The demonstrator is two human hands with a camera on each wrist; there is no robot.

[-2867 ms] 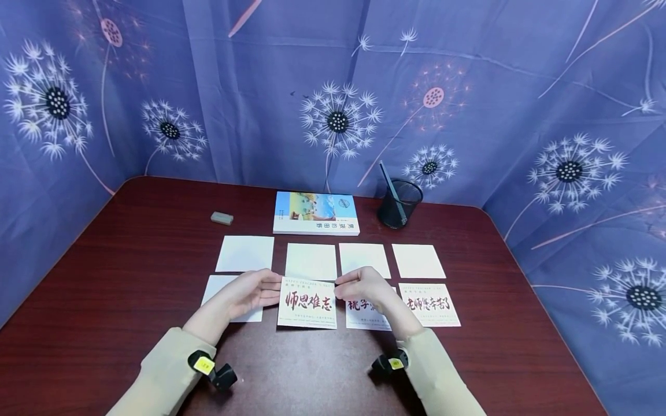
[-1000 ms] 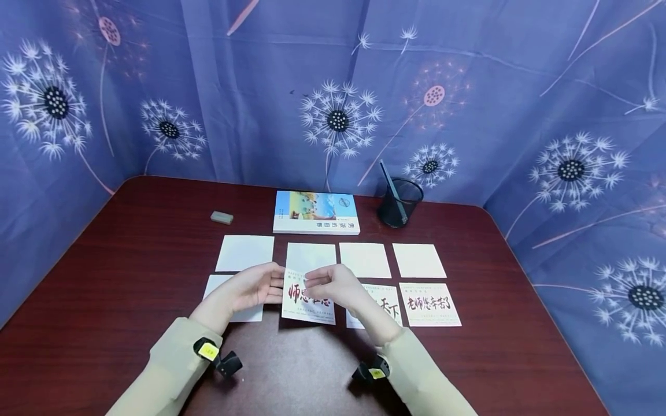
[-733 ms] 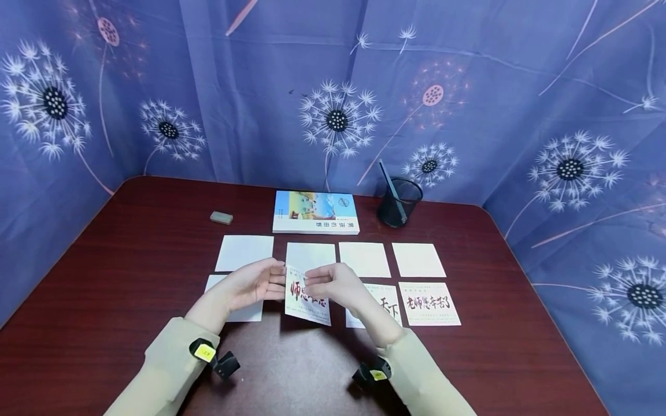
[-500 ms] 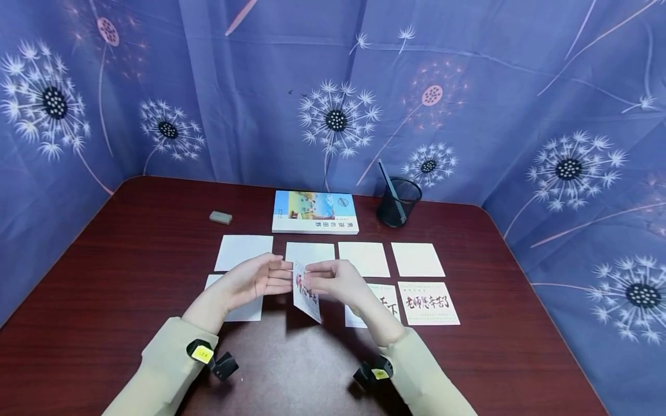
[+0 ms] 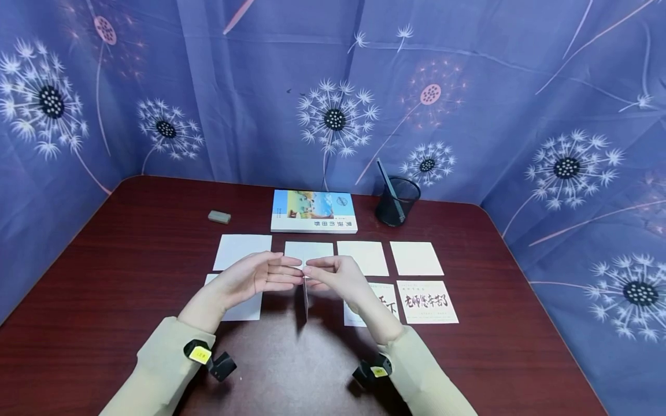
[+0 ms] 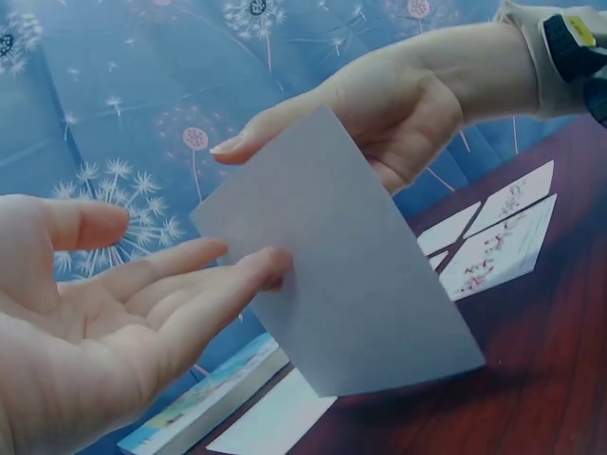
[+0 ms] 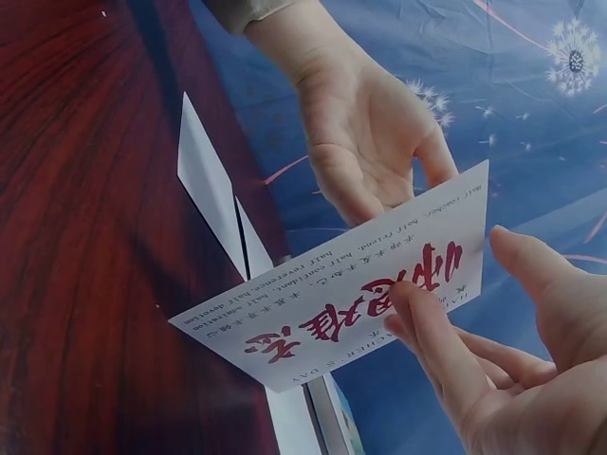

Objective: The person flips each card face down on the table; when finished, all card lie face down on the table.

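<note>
A white card stands upright on its edge above the dark red table (image 5: 130, 248), seen edge-on (image 5: 305, 297) in the head view. Its printed face with red calligraphy (image 7: 365, 284) turns toward my right hand, its blank back (image 6: 351, 284) toward my left. My right hand (image 5: 314, 269) pinches the card's upper edge between thumb and finger (image 6: 285, 114). The left hand (image 5: 292, 273) is flat, and its straight fingers (image 6: 204, 289) touch the blank back.
Several blank cards (image 5: 416, 258) lie in a back row. In the front row lie a blank card (image 5: 236, 310) under my left wrist and two printed cards (image 5: 426, 301). Behind them lie a book (image 5: 314, 211), a black mesh pen holder (image 5: 398, 202) and a grey eraser (image 5: 219, 216).
The printed card has been lifted off the table and turned from lying flat, face up, to standing on edge. The right hand moved left onto it, and the left hand opened against its back.
</note>
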